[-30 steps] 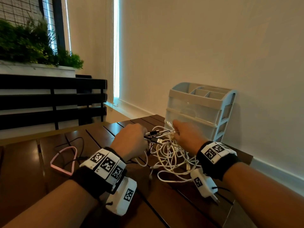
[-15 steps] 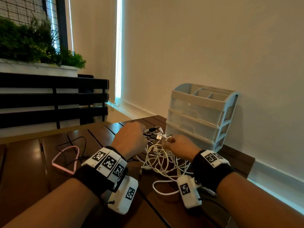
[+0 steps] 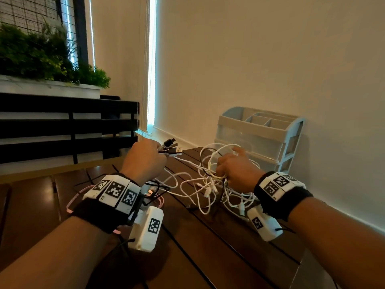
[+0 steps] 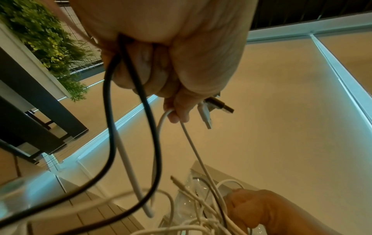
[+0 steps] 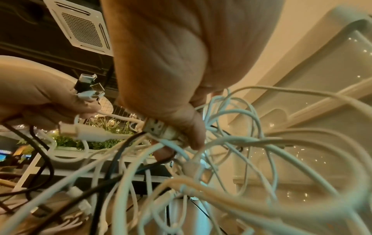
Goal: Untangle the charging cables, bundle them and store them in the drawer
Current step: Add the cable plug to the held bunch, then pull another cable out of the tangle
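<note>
On the far left a green plant (image 3: 41,53) sits in a long white box above a dark slatted bench (image 3: 62,126). A pink cable (image 3: 71,203) lies in a loop on the brown wooden table (image 3: 208,247), partly under your left wrist.

Your left hand (image 3: 143,161) is up off the table, with its fingers curled tight around a bunch of cable ends. The plugs (image 3: 171,148) stick out past your thumb, some black and some white. From the left wrist view you can see black cables (image 4: 109,111) and white cables (image 4: 193,143) hanging down out of your fist.

A few white lines run from that hand across to the tangle of cables (image 3: 210,184) in the middle. The tangle is mostly white, with some black in it. Part of it lies on the table and part is lifted up.

Your right hand (image 3: 237,172) grips the lifted part of the tangle, with loops standing up over your fingers. From the right wrist view your fingers (image 5: 193,127) pinch a white plug in the mess.

Behind your right hand, against the wall, stands the pale plastic drawer unit (image 3: 258,136). Its drawers look shut, and its top has open little boxes
</note>
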Demonstrator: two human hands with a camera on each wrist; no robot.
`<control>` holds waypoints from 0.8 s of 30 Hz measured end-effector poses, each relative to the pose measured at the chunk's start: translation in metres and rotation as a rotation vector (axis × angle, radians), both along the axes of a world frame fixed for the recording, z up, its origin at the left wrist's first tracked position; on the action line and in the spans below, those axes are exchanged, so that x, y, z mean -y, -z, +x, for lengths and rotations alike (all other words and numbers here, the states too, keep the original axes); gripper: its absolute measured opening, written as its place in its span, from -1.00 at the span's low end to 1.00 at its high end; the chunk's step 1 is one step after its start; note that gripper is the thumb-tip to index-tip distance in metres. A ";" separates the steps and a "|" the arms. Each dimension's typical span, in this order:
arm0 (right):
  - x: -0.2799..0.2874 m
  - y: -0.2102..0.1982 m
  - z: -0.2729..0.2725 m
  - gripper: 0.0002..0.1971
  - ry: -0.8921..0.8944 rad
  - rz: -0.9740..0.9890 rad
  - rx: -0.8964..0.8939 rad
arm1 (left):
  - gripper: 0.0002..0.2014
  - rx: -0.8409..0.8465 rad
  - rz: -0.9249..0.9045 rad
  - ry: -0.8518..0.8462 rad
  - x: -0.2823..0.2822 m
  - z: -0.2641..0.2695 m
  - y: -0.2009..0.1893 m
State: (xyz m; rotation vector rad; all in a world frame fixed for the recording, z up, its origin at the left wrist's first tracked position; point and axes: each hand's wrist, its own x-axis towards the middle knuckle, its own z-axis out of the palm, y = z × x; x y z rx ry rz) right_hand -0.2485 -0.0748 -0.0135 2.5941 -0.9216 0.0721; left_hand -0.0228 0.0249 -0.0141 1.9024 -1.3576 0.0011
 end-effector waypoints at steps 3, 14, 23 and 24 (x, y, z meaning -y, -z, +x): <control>0.005 -0.001 -0.004 -0.68 -0.070 -0.042 -0.007 | -0.87 -0.007 0.010 -0.047 -0.001 0.007 0.000; 0.009 0.007 -0.016 -0.78 -0.167 -0.083 0.211 | -0.90 -0.047 0.042 -0.078 -0.001 0.013 0.006; -0.007 0.015 -0.010 -0.73 -0.112 -0.047 0.127 | -0.90 -0.010 0.036 0.006 -0.001 -0.007 0.007; -0.010 0.016 -0.008 -0.80 -0.112 -0.078 0.125 | -0.90 -0.007 0.037 0.014 -0.001 -0.008 0.007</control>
